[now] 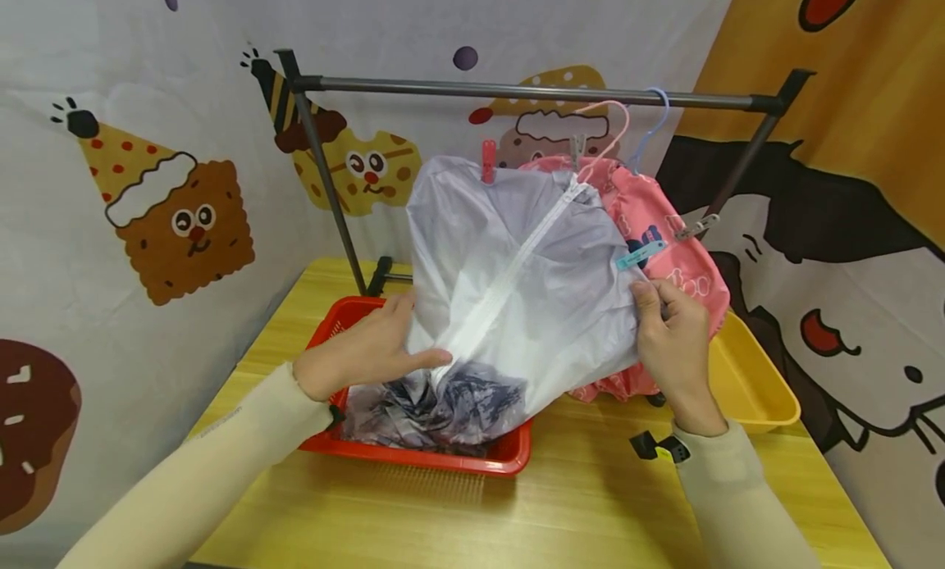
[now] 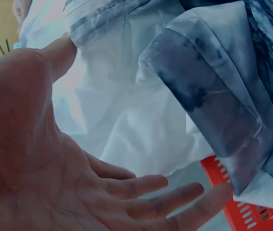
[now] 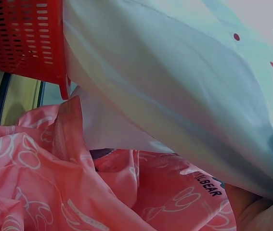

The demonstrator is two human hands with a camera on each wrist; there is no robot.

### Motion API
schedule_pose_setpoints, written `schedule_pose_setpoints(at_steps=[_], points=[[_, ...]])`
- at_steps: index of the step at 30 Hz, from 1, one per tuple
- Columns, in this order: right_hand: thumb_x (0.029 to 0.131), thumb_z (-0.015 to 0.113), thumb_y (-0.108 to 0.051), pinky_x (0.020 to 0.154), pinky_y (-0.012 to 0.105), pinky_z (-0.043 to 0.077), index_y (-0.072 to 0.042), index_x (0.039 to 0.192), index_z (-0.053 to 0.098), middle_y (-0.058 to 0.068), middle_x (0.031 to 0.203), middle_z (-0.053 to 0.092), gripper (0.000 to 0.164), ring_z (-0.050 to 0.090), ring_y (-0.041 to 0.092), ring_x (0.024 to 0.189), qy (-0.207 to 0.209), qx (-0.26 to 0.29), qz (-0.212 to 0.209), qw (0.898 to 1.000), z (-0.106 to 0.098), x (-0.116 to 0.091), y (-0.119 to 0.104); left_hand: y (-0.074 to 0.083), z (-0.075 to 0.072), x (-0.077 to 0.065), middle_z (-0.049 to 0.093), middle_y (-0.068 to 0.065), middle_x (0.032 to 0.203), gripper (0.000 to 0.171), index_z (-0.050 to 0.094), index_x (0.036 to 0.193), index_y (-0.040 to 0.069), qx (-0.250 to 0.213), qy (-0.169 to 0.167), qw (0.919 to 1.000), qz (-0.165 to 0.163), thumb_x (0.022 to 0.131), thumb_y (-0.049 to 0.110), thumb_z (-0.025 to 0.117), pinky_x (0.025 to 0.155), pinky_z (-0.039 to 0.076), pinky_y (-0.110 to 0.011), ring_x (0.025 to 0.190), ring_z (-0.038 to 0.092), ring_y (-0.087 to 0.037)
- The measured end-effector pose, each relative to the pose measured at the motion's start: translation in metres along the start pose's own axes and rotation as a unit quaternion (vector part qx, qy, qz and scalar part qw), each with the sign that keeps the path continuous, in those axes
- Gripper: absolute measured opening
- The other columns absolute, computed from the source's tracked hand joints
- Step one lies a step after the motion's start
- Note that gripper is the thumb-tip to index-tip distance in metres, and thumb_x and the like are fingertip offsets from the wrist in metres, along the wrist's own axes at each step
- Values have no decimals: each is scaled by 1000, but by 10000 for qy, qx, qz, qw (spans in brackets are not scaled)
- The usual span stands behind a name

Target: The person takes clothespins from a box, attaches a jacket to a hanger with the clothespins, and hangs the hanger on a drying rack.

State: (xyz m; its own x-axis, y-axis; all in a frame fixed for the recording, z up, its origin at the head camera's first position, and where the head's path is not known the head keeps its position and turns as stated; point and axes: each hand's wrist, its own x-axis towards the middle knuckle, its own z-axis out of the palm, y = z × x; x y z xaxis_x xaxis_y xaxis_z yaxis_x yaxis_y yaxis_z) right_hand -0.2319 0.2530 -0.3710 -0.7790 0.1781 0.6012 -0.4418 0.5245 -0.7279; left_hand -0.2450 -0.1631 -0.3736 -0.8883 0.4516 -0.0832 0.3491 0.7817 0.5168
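A thin white and grey zip-up jacket (image 1: 546,282) with a dark marbled hem hangs on a pink hanger (image 1: 616,130). A red clothespin (image 1: 488,161) and a teal clothespin (image 1: 641,256) are clipped to it. My left hand (image 1: 376,339) lies against the jacket's left side, its fingers extended and thumb near the zip. In the left wrist view, that palm faces the white cloth with straight fingers. My right hand (image 1: 672,339) pinches the jacket's right edge and holds it out sideways. The marbled lower part bunches over a red basket (image 1: 472,462).
A metal rack bar (image 1: 472,87) runs across the back. Behind the jacket, a pink patterned garment (image 1: 694,274) hangs from a blue hanger (image 1: 655,126). A grey clothespin (image 1: 697,226) grips its edge. A yellow basin (image 1: 753,380) stands at the right of the wooden table (image 1: 591,503).
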Motion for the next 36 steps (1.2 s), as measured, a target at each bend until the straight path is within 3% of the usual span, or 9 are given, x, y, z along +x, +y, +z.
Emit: schedule_pose_setpoints(at_steps=[7,15,18,20,25,30,36], points=[[117,72,-15,62,9,55,4,111,83,-15,81,68,23,68,-9,65,-29,-13,-8,10000,0,-2,3,3,10,11,13,-31,192,147,-17,183,2,-7,-527,9983,-262,100,79,77,139,41,-64,173,40,-53],[118,71,-19,66,9,58,3,115,84,13,90,75,26,70,-9,68,-203,-8,117,9997,0,-4,8,9,26,23,4,-38,190,150,-17,182,-1,362,-1411,9883,-450,99,83,76,138,42,-62,173,36,-56],[118,71,-19,64,9,57,2,114,85,16,86,74,25,69,-8,66,-242,-53,122,9996,0,-5,10,12,33,25,2,-41,189,153,-21,182,1,343,-1700,9841,-379,98,79,81,138,42,-65,174,32,-58],[118,72,-19,61,10,55,2,112,85,15,83,73,26,68,-6,64,-264,-77,138,9995,0,-5,12,13,37,26,-3,-39,190,154,-22,182,1,439,-1860,9812,-280,98,76,83,139,39,-66,178,21,-58],[118,72,-22,56,13,50,0,109,85,14,78,71,27,64,-2,61,-331,-230,199,9990,2,-8,16,18,47,30,-10,-33,193,150,-13,182,-4,759,-2188,9727,-136,97,70,86,141,37,-65,182,5,-53],[117,74,-23,56,13,45,-3,105,86,14,79,71,26,60,-1,62,-358,-391,160,9985,4,-11,18,21,56,35,-4,-33,193,145,-4,184,-3,1065,-2345,9657,-319,98,71,85,142,37,-63,183,9,-50],[116,76,-21,55,14,44,-3,102,85,13,76,69,24,60,1,61,-443,-382,160,9982,6,-13,19,19,64,41,6,-33,193,136,6,185,-3,1243,-2279,9652,-311,100,66,87,142,37,-63,181,17,-51]])
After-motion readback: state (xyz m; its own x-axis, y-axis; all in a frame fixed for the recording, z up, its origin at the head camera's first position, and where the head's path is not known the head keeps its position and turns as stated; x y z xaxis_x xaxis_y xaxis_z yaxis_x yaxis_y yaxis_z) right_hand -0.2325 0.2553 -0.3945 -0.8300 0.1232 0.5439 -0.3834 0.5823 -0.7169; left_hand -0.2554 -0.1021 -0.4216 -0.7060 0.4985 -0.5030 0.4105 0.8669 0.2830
